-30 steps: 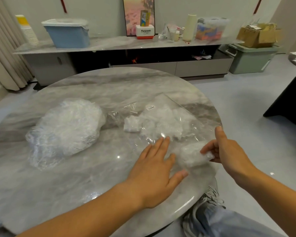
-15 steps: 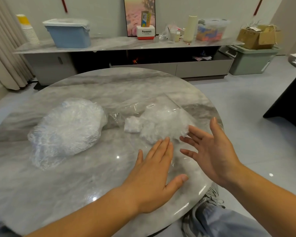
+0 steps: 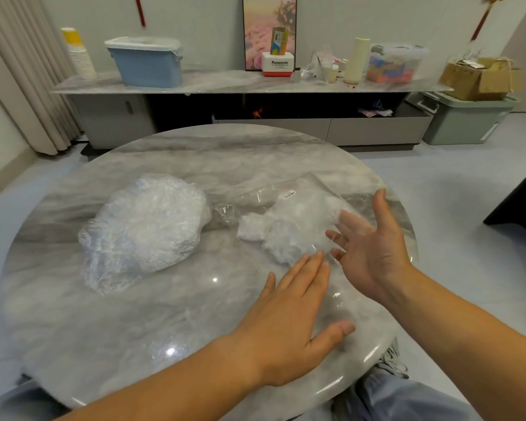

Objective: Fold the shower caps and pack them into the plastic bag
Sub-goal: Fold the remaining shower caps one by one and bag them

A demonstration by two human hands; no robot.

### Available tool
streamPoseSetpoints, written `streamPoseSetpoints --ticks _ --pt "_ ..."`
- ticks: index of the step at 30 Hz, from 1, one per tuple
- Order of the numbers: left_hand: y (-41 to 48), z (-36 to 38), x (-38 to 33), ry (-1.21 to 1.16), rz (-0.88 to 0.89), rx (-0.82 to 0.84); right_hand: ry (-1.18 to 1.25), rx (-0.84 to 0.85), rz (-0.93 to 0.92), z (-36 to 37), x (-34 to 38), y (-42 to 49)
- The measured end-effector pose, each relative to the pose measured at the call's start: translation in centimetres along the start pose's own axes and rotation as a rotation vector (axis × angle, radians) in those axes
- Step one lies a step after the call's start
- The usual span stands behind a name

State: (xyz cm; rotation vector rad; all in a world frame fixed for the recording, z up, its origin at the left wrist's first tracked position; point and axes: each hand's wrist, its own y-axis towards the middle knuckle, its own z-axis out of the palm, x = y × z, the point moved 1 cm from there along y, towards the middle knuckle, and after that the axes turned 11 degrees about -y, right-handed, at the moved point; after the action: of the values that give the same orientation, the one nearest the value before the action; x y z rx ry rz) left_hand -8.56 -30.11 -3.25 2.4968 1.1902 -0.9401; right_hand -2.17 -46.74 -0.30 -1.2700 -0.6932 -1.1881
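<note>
Toward the right edge of the round marble table, a clear plastic bag lies flat, its far corner close to the rim. Bare marble shows along the far edge and across the near-left part of the surface. A loose heap of shower caps sits left of centre, well apart from both hands.

The left hand lies palm down by the near-right edge, fingers straight and together, thumb out to the right. Whether it rests on the bag's near film or on marble cannot be told. The right hand stands on edge just inside the right rim, palm facing left, fingers spread and straight, gripping nothing. Its fingertips look hazed by film, though whether they are inside the bag is unclear.

Folded caps bunch white within the bag, just beyond the left fingertips and just beside the right fingers.
</note>
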Motion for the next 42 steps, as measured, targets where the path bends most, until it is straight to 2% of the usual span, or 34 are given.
streamPoseSetpoints --ticks 6,10,15,21,25,29,32,35,39,42 --pt "-0.3 0.2 0.0 0.028 -0.035 0.026 0.238 -0.146 0.039 -0.7 -0.3 -0.3" --pt "-0.3 0.1 0.0 0.027 -0.034 0.026 0.297 -0.196 0.038 -1.0 -0.5 -1.3" --pt "-0.3 0.3 0.0 0.022 -0.027 0.029 0.199 -0.119 0.061 -0.4 0.0 -0.9" --pt "-0.3 0.4 0.7 0.026 -0.042 0.034 0.201 -0.068 0.060 -0.7 -0.5 -1.0" --pt "-0.3 0.2 1.1 -0.012 -0.024 0.018 0.021 -0.190 0.074 -2.7 -1.4 -3.2" --pt "-0.6 -1.3 2.3 -0.194 -0.029 -0.152 -0.291 -0.271 -0.021 -2.6 -1.2 -5.2" --pt "-2.0 -3.5 3.7 -0.234 -0.135 -0.267 -0.510 -0.162 -0.219 0.1 -1.3 -6.5" --pt "-4.1 -5.6 6.0 -0.161 -0.292 -0.289 -0.711 0.066 -0.390 4.0 -2.2 -7.7" --pt "-7.1 -7.5 10.2 0.016 -0.481 -0.342 -1.138 0.380 -0.496 8.8 -4.0 -7.9" --pt "-9.2 -7.9 12.3 0.194 -0.546 -0.309 -1.396 0.560 -0.530 11.1 -5.9 -7.1"
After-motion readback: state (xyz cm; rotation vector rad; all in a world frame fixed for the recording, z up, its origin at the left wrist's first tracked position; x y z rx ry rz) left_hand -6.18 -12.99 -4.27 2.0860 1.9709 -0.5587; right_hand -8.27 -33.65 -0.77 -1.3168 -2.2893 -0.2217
